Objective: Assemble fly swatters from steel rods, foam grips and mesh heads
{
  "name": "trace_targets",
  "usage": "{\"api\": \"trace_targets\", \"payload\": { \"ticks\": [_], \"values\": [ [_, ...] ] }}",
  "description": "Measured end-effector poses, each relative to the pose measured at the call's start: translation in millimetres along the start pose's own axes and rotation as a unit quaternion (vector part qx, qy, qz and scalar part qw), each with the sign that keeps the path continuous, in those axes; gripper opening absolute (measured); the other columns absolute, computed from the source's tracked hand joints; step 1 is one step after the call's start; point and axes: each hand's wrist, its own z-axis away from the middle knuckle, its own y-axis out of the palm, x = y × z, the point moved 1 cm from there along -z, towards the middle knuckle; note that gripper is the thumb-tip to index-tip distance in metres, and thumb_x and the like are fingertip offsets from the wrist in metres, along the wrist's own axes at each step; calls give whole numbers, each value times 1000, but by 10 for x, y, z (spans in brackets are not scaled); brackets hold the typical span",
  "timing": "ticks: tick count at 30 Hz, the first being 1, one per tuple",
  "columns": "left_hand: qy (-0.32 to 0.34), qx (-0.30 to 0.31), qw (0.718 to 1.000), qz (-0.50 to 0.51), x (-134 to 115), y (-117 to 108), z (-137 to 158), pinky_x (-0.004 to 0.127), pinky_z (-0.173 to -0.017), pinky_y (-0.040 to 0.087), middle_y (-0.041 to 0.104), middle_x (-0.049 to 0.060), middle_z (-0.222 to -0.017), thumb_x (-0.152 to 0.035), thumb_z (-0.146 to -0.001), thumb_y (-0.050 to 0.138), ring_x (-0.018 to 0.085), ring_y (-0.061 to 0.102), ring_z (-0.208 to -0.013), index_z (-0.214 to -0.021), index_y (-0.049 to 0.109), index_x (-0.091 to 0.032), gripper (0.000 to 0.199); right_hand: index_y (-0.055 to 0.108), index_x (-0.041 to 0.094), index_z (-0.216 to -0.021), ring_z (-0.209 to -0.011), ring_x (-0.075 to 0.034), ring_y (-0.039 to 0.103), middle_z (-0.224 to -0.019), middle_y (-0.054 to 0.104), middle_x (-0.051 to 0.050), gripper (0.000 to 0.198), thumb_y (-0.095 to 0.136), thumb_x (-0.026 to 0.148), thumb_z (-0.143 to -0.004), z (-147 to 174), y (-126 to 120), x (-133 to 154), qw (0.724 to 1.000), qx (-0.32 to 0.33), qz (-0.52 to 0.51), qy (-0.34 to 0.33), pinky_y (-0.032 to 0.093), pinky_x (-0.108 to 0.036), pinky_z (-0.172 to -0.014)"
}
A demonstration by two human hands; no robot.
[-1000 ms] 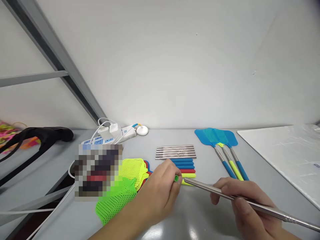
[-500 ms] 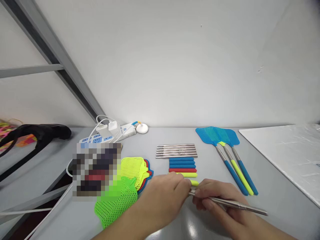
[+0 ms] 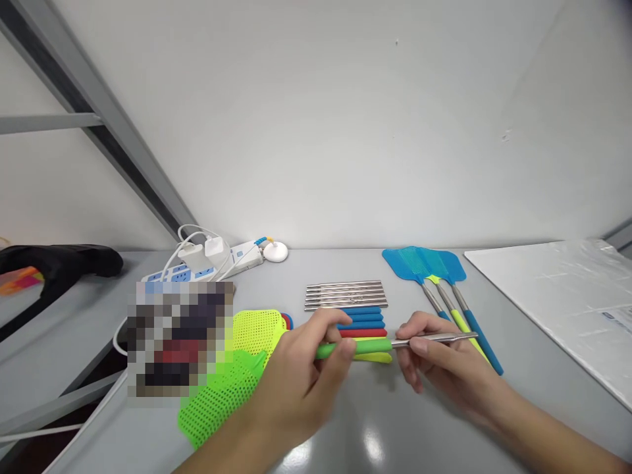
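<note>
The left hand (image 3: 301,375) pinches a green handle (image 3: 372,346) between thumb and forefinger; the right hand (image 3: 444,359) grips a metal rod (image 3: 457,337) in its fingertips, the rod meeting the handle's right end, how deep being hidden. The handle is at five o'clock from the view's centre, over the grey table (image 3: 395,421). If the hands fall out of line, the rod could bind at the handle's mouth or slip free, and a light pinch on smooth metal might let it twist. A low dip could nudge the loose yellow handle (image 3: 375,358) near it. Handle and rod share one long axis, nearly nine to three o'clock, right end slightly raised, the rod's free tip pointing to three.
</note>
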Motion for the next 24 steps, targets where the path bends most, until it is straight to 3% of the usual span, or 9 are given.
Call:
{"api": "trace_targets", "payload": {
  "ticks": [3, 5, 8, 10, 12, 14, 18, 21, 24],
  "values": [
    [-8, 9, 999, -31, 4, 64, -20, 22, -51, 33, 50, -7, -62, -30, -99, 41, 9, 43, -51, -94, 56, -23, 17, 70, 18, -95, -67, -17, 66, -83, 70, -8, 26, 54, 40, -93, -11, 43, 18, 999, 14, -26, 13, 49, -27, -54],
    [3, -20, 999, -43, 9, 68, -38, 22, -54, 33, 52, -6, -65, -27, -98, 43, 9, 44, -54, -87, 56, -22, 17, 69, 18, -97, -64, -15, 63, -79, 69, -7, 33, 50, 44, -95, -33, 6, 37, 1000, -9, -11, 7, 49, -27, -55],
    [-8, -82, 995, -50, 39, 12, -72, 20, -51, 31, 44, -8, -59, -23, -96, 46, 7, 38, -50, -83, 54, -21, 16, 68, 22, -93, -53, -9, 55, -65, 63, 1, 22, 57, 41, -92, -62, -139, 92, 994, -92, 63, -14, 45, -22, -54],
    [-17, -107, 993, -55, 63, -32, -89, 20, -47, 28, 39, -9, -56, -22, -95, 48, 7, 32, -47, -80, 53, -20, 15, 67, 24, -90, -54, -10, 55, -63, 62, 3, 15, 65, 39, -88, -59, -237, 138, 977, -124, 173, -30, 45, -22, -56],
    [-11, -115, 991, -62, 80, -56, -93, 21, -47, 27, 36, -9, -55, -20, -94, 49, 7, 30, -47, -79, 52, -20, 16, 68, 24, -90, -63, -13, 60, -71, 65, 1, 12, 68, 36, -86, -39, -293, 174, 934, -108, 335, -60, 47, -25, -61],
    [4, -116, 991, -63, 85, -54, -79, 21, -49, 28, 37, -9, -56, -19, -94, 48, 7, 32, -48, -80, 52, -20, 15, 68, 26, -99, -72, -15, 61, -81, 67, -2, 11, 64, 30, -89, -12, -303, 184, 865, -53, 486, -109, 46, -26, -62],
    [29, -118, 992, -40, 58, -4, -20, 21, -51, 30, 41, -8, -59, -18, -96, 45, 7, 36, -50, -85, 53, -20, 14, 58, 27, -120, -66, -13, 53, -77, 57, 0, 28, 48, 16, -96, 27, -271, 143, 749, 49, 623, -222, 39, -25, -57],
    [36, -92, 995, -13, 24, 25, 10, 22, -53, 34, 49, -5, -64, -20, -97, 42, 8, 43, -53, -94, 57, -21, 15, 53, 23, -123, -62, -13, 47, -73, 49, 1, 31, 45, 11, -96, 40, -255, 118, 701, 60, 659, -266, 35, -26, -54],
    [52, -62, 996, 39, 14, 29, 17, 24, -59, 41, 60, -1, -75, -27, -98, 38, 11, 54, -63, -104, 59, -21, 22, 50, 21, -127, -61, -12, 44, -72, 47, 1, 35, 43, 8, -95, 61, -223, 98, 684, 64, 668, -286, 33, -25, -53]
  ]
}}
